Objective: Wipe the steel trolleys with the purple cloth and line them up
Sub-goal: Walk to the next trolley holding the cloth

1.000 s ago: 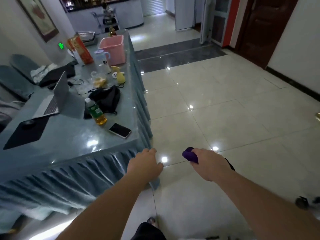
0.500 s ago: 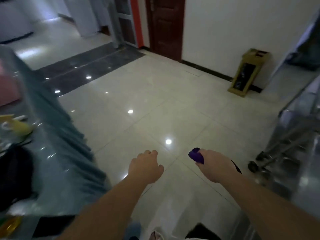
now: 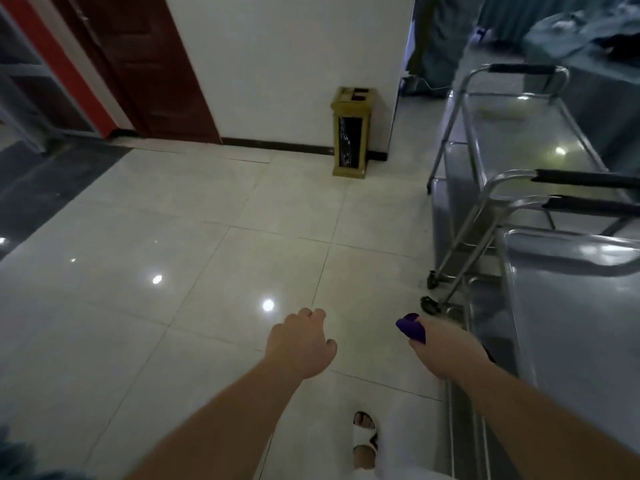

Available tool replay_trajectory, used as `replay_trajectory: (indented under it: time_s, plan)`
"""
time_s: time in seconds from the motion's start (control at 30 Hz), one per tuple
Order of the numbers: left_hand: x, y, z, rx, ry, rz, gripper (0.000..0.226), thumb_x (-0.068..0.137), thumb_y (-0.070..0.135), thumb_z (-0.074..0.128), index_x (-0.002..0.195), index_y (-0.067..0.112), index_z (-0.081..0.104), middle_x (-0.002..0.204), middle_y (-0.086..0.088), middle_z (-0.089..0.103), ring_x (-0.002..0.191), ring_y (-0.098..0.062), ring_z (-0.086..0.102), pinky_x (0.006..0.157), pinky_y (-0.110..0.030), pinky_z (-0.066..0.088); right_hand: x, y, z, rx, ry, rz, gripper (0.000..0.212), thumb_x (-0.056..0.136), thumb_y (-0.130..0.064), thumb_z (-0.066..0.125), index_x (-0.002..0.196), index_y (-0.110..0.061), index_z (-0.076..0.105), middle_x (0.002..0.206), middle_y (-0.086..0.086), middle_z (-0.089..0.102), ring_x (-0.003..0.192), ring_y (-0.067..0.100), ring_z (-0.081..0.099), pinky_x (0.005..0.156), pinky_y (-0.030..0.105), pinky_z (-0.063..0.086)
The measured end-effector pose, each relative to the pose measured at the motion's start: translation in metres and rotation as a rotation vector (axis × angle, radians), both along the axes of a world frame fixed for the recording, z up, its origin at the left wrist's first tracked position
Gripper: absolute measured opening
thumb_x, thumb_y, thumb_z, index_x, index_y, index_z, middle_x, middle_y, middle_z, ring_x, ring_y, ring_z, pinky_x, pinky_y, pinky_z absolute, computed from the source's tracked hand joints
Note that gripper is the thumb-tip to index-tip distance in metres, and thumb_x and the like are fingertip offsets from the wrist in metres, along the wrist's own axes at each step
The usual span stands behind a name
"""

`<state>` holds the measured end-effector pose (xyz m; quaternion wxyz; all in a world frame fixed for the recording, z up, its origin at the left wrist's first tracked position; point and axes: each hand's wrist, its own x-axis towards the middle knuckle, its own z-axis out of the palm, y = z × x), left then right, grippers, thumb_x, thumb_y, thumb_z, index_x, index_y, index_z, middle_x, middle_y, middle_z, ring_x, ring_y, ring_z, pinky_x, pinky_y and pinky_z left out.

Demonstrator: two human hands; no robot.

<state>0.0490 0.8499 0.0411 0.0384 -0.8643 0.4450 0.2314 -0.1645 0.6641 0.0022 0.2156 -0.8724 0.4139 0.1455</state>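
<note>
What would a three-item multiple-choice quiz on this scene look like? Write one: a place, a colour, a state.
1. Where are the steel trolleys?
A. at the person's right
B. at the left
C. by the door

2. What colour is the cloth?
A. yellow
B. purple
C. white

3. What is the left hand doing?
A. gripping a trolley handle
B. holding the cloth
C. holding nothing

Key: 1 A, they line the right edge of the view. 2 B, purple shows from the right hand. 3 C, it hangs over bare floor tiles, fingers loosely curled.
</note>
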Motion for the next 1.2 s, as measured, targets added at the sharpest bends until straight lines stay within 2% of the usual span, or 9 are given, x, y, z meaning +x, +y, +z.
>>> replay_trajectory:
  time_s: [0.13, 0.37, 0.63, 0.7, 0.77, 0.83, 0.93, 1.07, 1.2]
  plan:
    - [0.031, -0.072, 0.01, -0.035, 0.026, -0.032, 0.062, 0.099, 0.053, 0.047, 0.156, 0.028, 0.039, 0.151, 0.001, 0.05, 0.133, -0.025, 0.051, 0.103, -0.044, 0.046, 0.031, -0.066, 0.004, 0.016, -0.015, -0.041, 0.012, 0.102, -0.05, 0.048, 0.101, -0.038, 0.046, 0.08, -0.016, 0.055, 0.073, 0.004, 0.055, 0.066, 0.031, 0.043]
    - [0.097, -0.189, 0.008, 0.001, 0.029, -0.17, 0.063, 0.1, 0.052, 0.047, 0.157, 0.027, 0.038, 0.152, 0.0, 0.049, 0.135, -0.027, 0.051, 0.105, -0.044, 0.047, 0.084, -0.147, 0.001, 0.003, -0.056, -0.211, 0.021, 0.104, -0.05, 0.047, 0.109, -0.031, 0.056, 0.087, -0.011, 0.065, 0.08, 0.014, 0.065, 0.08, 0.037, 0.057]
    - [0.184, -0.343, -0.022, 0.035, 0.018, -0.499, 0.059, 0.1, 0.053, 0.044, 0.153, 0.025, 0.042, 0.147, -0.002, 0.052, 0.129, -0.028, 0.054, 0.105, -0.047, 0.048, 0.12, -0.23, -0.038, 0.039, -0.016, -0.632, 0.02, 0.102, -0.046, 0.048, 0.108, -0.031, 0.06, 0.093, -0.007, 0.067, 0.086, 0.015, 0.066, 0.087, 0.04, 0.058]
    - [0.202, -0.38, -0.025, 0.042, 0.009, -0.61, 0.056, 0.101, 0.052, 0.043, 0.15, 0.024, 0.044, 0.144, -0.002, 0.054, 0.126, -0.028, 0.055, 0.103, -0.046, 0.049, 0.131, -0.241, -0.031, 0.059, -0.023, -0.705, 0.013, 0.103, -0.044, 0.049, 0.107, -0.04, 0.06, 0.103, -0.008, 0.068, 0.089, 0.012, 0.063, 0.085, 0.034, 0.054]
    - [0.211, -0.414, -0.029, 0.065, 0.003, -0.711, 0.056, 0.101, 0.052, 0.042, 0.15, 0.024, 0.043, 0.143, -0.003, 0.054, 0.126, -0.028, 0.054, 0.102, -0.046, 0.048, 0.142, -0.247, -0.024, 0.073, -0.052, -0.749, 0.019, 0.104, -0.046, 0.047, 0.116, -0.043, 0.062, 0.107, -0.008, 0.068, 0.089, 0.011, 0.062, 0.078, 0.029, 0.049]
    - [0.209, -0.447, -0.033, 0.089, 0.001, -0.798, 0.056, 0.102, 0.052, 0.042, 0.151, 0.025, 0.043, 0.144, -0.003, 0.053, 0.128, -0.028, 0.054, 0.103, -0.045, 0.047, 0.149, -0.247, -0.021, 0.073, -0.085, -0.831, 0.029, 0.104, -0.047, 0.048, 0.127, -0.038, 0.062, 0.11, -0.008, 0.068, 0.09, 0.013, 0.062, 0.076, 0.03, 0.047]
    - [0.192, -0.483, -0.039, 0.103, -0.001, -0.935, 0.055, 0.102, 0.051, 0.042, 0.151, 0.025, 0.043, 0.144, -0.002, 0.054, 0.129, -0.028, 0.054, 0.103, -0.044, 0.047, 0.15, -0.237, -0.02, 0.119, -0.117, -1.019, 0.026, 0.102, -0.049, 0.05, 0.12, -0.033, 0.06, 0.097, -0.011, 0.065, 0.084, 0.012, 0.061, 0.076, 0.03, 0.049]
    - [0.154, -0.521, -0.043, 0.108, 0.01, -1.111, 0.054, 0.101, 0.05, 0.044, 0.149, 0.025, 0.045, 0.141, -0.001, 0.055, 0.128, -0.027, 0.054, 0.103, -0.043, 0.048, 0.127, -0.231, -0.021, 0.2, -0.131, -1.215, 0.029, 0.104, -0.051, 0.05, 0.12, -0.028, 0.059, 0.104, -0.004, 0.069, 0.095, 0.016, 0.066, 0.09, 0.037, 0.056]
    - [0.108, -0.549, -0.044, 0.094, 0.017, -1.216, 0.053, 0.102, 0.048, 0.045, 0.15, 0.026, 0.046, 0.142, 0.0, 0.055, 0.128, -0.025, 0.054, 0.105, -0.041, 0.046, 0.087, -0.232, -0.025, 0.219, -0.118, -1.325, 0.025, 0.104, -0.045, 0.051, 0.122, -0.027, 0.056, 0.098, -0.005, 0.065, 0.088, 0.015, 0.064, 0.087, 0.038, 0.058]
